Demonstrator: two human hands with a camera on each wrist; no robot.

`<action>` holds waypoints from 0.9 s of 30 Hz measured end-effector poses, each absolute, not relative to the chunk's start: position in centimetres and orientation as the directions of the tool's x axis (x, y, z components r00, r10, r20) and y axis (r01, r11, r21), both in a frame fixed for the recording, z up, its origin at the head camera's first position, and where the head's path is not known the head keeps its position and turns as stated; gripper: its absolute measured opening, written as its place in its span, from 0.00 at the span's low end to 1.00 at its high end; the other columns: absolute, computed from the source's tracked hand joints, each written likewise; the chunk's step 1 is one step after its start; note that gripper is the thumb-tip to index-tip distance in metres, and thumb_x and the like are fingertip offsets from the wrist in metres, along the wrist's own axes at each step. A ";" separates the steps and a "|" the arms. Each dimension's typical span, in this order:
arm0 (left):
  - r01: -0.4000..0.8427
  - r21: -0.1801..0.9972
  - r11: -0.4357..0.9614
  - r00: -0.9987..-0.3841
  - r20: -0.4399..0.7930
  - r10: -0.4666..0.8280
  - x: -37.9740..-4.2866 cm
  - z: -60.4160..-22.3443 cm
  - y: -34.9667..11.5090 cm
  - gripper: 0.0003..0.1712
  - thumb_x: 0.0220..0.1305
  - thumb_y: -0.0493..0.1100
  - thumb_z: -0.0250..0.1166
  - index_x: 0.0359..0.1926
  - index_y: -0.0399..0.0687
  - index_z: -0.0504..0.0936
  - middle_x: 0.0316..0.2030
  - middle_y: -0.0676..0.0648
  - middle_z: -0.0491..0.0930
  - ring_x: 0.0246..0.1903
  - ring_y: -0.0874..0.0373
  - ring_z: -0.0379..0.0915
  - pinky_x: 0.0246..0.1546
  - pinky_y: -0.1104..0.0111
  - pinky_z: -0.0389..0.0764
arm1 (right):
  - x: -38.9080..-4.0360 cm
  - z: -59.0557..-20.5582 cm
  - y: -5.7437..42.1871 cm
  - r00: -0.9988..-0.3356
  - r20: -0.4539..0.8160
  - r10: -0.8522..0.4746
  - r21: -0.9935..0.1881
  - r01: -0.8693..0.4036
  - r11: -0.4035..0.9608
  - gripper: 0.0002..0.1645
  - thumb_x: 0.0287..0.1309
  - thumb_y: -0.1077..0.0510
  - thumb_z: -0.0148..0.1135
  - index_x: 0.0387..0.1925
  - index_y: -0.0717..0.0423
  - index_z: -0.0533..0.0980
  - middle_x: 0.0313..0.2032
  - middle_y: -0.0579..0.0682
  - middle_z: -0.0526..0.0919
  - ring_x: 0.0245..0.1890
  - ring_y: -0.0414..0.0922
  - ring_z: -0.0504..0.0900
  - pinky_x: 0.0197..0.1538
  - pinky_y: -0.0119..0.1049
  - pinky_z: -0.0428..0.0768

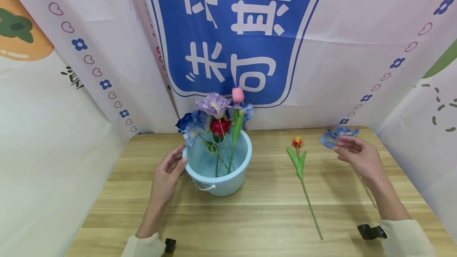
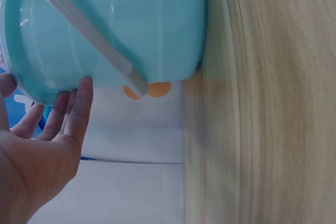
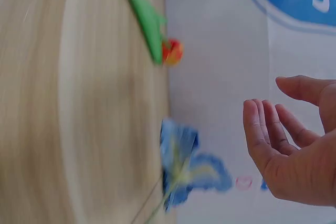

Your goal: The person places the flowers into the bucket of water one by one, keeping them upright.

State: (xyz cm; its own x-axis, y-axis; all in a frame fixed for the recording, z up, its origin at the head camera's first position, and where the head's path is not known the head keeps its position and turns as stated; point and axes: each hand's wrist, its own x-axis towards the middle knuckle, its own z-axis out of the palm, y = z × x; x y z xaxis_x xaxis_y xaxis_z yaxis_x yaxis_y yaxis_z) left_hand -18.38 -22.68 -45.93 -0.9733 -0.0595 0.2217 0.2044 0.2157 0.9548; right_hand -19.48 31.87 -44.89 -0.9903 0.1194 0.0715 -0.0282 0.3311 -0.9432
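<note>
My left hand [image 1: 168,173] rests against the left side of a light blue bucket [image 1: 228,185], thumb at the rim and relaxed fingers touching the wall. Inside the bucket stand several artificial flowers: a pink tulip [image 1: 238,94], a red rose [image 1: 220,127], a purple flower [image 1: 214,105] and blue ones. My right hand [image 1: 360,158] hovers over a blue flower [image 1: 339,135] lying at the back right, partly hidden by the hand. Its fingers are loosely bent and hold nothing in the right wrist view.
An orange-red tulip [image 1: 297,142] with green leaves lies on the wooden table [image 1: 264,217] between the bucket and the right hand. White printed cloth [image 1: 342,70] hangs behind and at the sides. The bucket's white handle [image 2: 89,32] hangs down its near side.
</note>
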 end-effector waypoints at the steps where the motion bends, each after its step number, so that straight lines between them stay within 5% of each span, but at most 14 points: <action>1: 0.203 0.955 0.217 -0.973 0.221 -0.060 -18.4 -45.9 -22.7 0.27 0.80 0.39 0.63 0.75 0.38 0.72 0.63 0.30 0.80 0.54 0.72 0.83 0.53 0.77 0.89 | -19.5 -45.1 32.5 -0.990 0.064 0.127 -0.943 -0.018 0.332 0.18 0.73 0.60 0.68 0.60 0.50 0.76 0.41 0.24 0.84 0.41 0.25 0.86 0.46 0.24 0.91; 6: 0.204 0.954 0.219 -0.973 0.222 -0.062 -18.3 -45.9 -22.9 0.28 0.80 0.38 0.63 0.75 0.37 0.72 0.63 0.29 0.80 0.54 0.72 0.83 0.53 0.77 0.89 | -19.6 -46.5 35.4 -0.991 0.010 0.132 -0.965 0.025 0.261 0.18 0.72 0.62 0.69 0.51 0.34 0.76 0.40 0.23 0.85 0.39 0.24 0.87 0.44 0.22 0.90; 12: 0.206 0.954 0.220 -0.972 0.225 -0.068 -18.1 -46.0 -23.1 0.27 0.80 0.38 0.63 0.75 0.37 0.72 0.63 0.29 0.80 0.54 0.72 0.83 0.53 0.77 0.89 | -19.8 -47.9 37.8 -0.996 -0.027 0.091 -0.991 0.039 0.131 0.24 0.71 0.67 0.67 0.44 0.28 0.81 0.38 0.27 0.88 0.38 0.26 0.88 0.42 0.22 0.90; 16: 0.210 0.953 0.219 -0.970 0.231 -0.073 -18.1 -46.1 -23.1 0.27 0.80 0.38 0.63 0.75 0.37 0.73 0.63 0.29 0.80 0.54 0.71 0.83 0.53 0.78 0.88 | -20.1 -48.8 39.1 -0.996 -0.052 0.066 -0.980 0.064 0.190 0.25 0.72 0.67 0.66 0.45 0.25 0.79 0.39 0.24 0.87 0.39 0.26 0.88 0.43 0.21 0.89; 18: 0.210 0.954 0.216 -0.970 0.230 -0.073 -18.2 -46.1 -23.0 0.27 0.79 0.37 0.63 0.75 0.36 0.73 0.63 0.29 0.80 0.54 0.71 0.83 0.53 0.77 0.89 | -20.2 -49.3 39.7 -0.996 -0.069 0.056 -0.971 0.080 0.227 0.22 0.73 0.67 0.65 0.48 0.31 0.79 0.39 0.22 0.86 0.39 0.26 0.88 0.43 0.22 0.89; 21: 0.205 0.955 0.215 -0.972 0.225 -0.069 -18.2 -46.0 -22.9 0.28 0.79 0.37 0.63 0.75 0.37 0.72 0.63 0.29 0.80 0.54 0.70 0.84 0.53 0.77 0.89 | -20.3 -49.9 40.4 -0.992 -0.111 0.055 -0.951 0.122 0.283 0.17 0.74 0.64 0.65 0.60 0.51 0.78 0.39 0.20 0.84 0.40 0.26 0.87 0.45 0.24 0.90; 24: 0.201 0.955 0.220 -0.974 0.219 -0.061 -18.3 -45.9 -22.8 0.28 0.80 0.38 0.63 0.75 0.38 0.72 0.64 0.29 0.80 0.54 0.71 0.83 0.53 0.77 0.89 | -20.3 -50.3 40.9 -0.986 -0.155 0.063 -0.943 0.167 0.289 0.31 0.75 0.61 0.66 0.70 0.73 0.67 0.39 0.21 0.83 0.41 0.25 0.87 0.47 0.24 0.91; 27: 0.197 0.954 0.227 -0.975 0.214 -0.054 -18.4 -45.9 -22.8 0.28 0.80 0.40 0.63 0.76 0.39 0.72 0.64 0.30 0.80 0.54 0.72 0.83 0.53 0.77 0.89 | -20.3 -50.6 41.2 -0.981 -0.183 0.068 -0.944 0.195 0.268 0.35 0.75 0.60 0.67 0.71 0.76 0.65 0.39 0.23 0.84 0.41 0.25 0.87 0.47 0.24 0.91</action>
